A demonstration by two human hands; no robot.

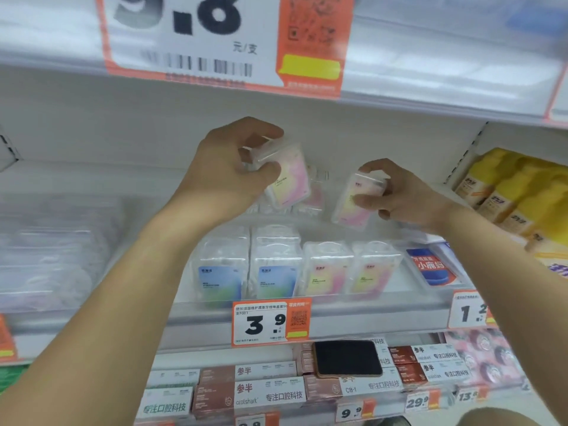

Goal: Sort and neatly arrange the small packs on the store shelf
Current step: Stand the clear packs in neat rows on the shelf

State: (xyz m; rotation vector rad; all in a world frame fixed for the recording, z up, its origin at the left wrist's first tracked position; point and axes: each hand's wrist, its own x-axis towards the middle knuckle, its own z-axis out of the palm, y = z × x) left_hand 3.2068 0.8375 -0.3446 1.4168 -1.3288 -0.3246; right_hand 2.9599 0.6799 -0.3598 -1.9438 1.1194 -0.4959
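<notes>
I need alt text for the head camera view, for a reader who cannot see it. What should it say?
Two bare hands each hold a clear pack with a pink-yellow label above a store shelf: the left hand holds one pack, the right hand another. Below stand a front row of two blue-label packs and two pink-label packs, above a 3.9 price tag.

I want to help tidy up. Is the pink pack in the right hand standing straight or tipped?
Tipped. The pink pack leans in the right hand, its top toward the right, lifted off the shelf.
</notes>
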